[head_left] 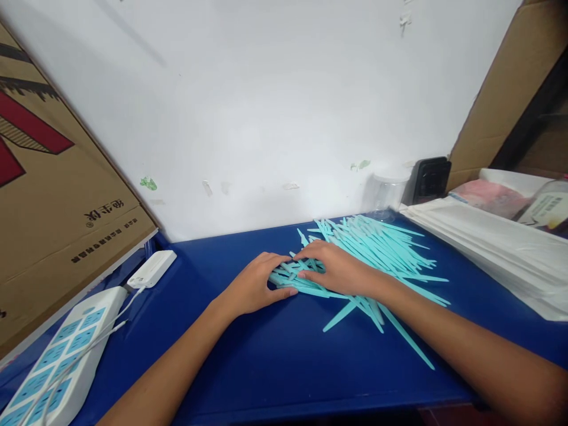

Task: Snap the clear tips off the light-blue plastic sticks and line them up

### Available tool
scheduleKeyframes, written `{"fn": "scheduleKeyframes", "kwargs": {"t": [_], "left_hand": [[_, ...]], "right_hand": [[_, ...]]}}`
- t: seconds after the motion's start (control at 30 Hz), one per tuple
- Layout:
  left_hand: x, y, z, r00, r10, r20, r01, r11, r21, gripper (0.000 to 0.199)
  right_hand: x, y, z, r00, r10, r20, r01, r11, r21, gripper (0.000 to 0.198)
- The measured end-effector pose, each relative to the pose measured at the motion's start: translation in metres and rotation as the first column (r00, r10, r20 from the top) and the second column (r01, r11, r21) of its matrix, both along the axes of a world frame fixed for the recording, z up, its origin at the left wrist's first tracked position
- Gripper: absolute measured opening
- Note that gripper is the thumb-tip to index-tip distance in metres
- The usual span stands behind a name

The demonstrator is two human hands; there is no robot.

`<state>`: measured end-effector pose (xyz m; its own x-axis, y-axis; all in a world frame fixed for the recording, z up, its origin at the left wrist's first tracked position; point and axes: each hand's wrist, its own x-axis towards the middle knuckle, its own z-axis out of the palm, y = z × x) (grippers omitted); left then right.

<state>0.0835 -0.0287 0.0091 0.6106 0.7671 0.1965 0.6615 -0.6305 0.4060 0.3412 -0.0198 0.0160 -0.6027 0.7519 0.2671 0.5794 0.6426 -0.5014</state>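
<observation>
Many thin turquoise plastic sticks (381, 242) with tapered ends lie in a loose pile on the blue table (266, 361). My left hand (255, 284) curls round the left ends of a bunch, its thumb at the near side and its fingers at the far side. Over the same bunch bends my right hand (332, 266), fingers on the far side and thumb among the sticks. Both hands' fingertips almost meet at the back of the bunch. My palms hide part of it. A few sticks stick out below my right wrist at various angles.
At left are a white power strip (75, 349) with cables, a small white adapter (152, 269) and a printed cardboard box (66, 195). A clear plastic tub (388, 192) stands by the wall at back right. White packaging (488, 248) lies along the right side.
</observation>
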Motion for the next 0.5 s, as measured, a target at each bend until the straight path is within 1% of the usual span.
{"fn": "scheduleKeyframes", "kwargs": {"t": [0.1,0.17,0.33,0.4,0.5], "left_hand": [[0.002,0.0,0.002,1.0,-0.017,-0.006,0.017,1.0,0.016,0.058],[0.004,0.0,0.002,1.0,-0.023,-0.01,0.023,1.0,0.015,0.052],[0.007,-0.002,0.002,1.0,-0.031,0.001,0.031,0.999,0.013,0.05],[0.007,-0.003,0.003,0.999,-0.032,0.006,0.032,0.999,0.007,0.053],[0.008,-0.004,0.003,1.0,-0.028,0.013,0.028,1.0,0.0,0.059]], "right_hand": [[0.003,0.003,-0.003,0.997,-0.048,0.067,0.045,0.998,0.046,0.056],[0.005,0.004,-0.006,0.993,-0.048,0.103,0.043,0.998,0.056,0.058],[0.006,0.006,-0.012,0.993,0.003,0.118,-0.007,0.999,0.038,0.045],[0.007,0.007,-0.012,0.994,0.012,0.105,-0.017,0.999,0.05,0.039],[0.009,0.007,-0.01,0.994,-0.01,0.107,0.001,0.997,0.082,0.031]]}}
